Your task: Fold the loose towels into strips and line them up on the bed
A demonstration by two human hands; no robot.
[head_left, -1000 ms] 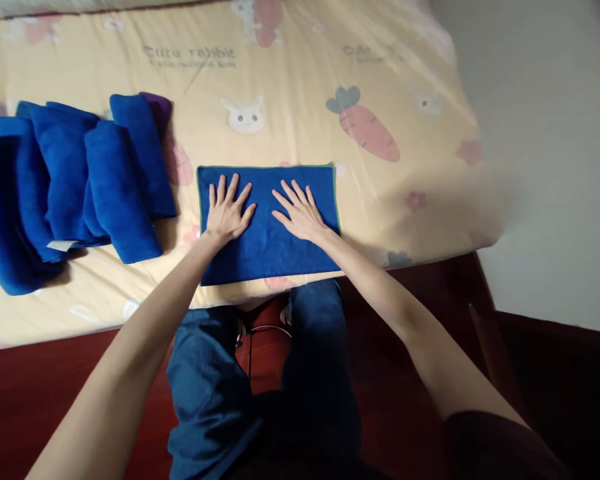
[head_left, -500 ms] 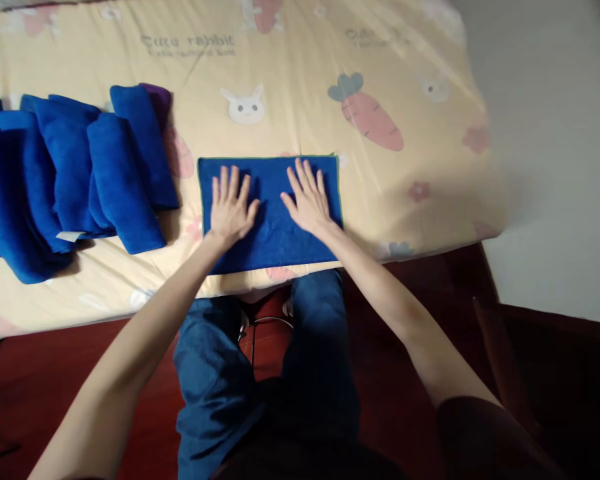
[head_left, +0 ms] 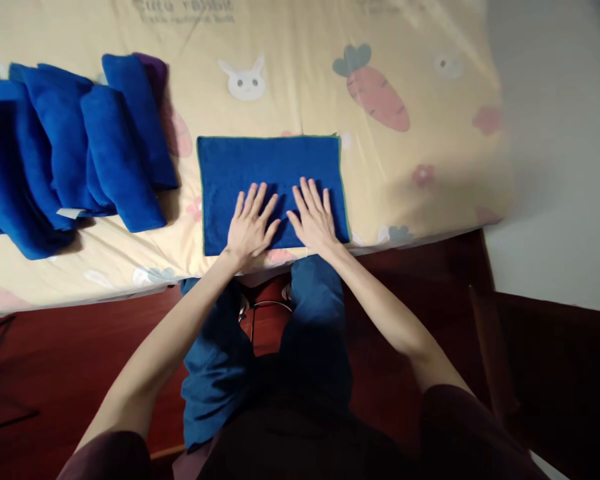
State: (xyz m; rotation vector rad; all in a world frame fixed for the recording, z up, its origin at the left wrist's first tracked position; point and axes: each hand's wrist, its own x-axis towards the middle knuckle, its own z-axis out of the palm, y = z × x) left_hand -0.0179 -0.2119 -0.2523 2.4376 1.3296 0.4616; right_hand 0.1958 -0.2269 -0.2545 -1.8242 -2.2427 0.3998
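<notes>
A blue towel (head_left: 270, 160) with a green edge lies flat as a rectangle near the front edge of the bed. Flat on its lower middle rests my left hand (head_left: 253, 223), fingers spread. My right hand (head_left: 314, 217) presses on the lower right part, its fingers also stretched out. Neither hand grips anything. To the left, several rolled or folded blue towels (head_left: 123, 160) lie side by side and partly overlap; a purple one (head_left: 154, 73) shows behind the rightmost.
The bed carries a yellow sheet (head_left: 290, 60) printed with rabbits and carrots. A pale wall (head_left: 555, 167) stands at the right. My knees (head_left: 315, 287) are against the bed's front edge, above a dark red floor (head_left: 130, 333).
Both hands have slid across the towel toward me, from its upper part to its lower part, and my left hand has come closer to the right. The view has tilted slightly downward.
</notes>
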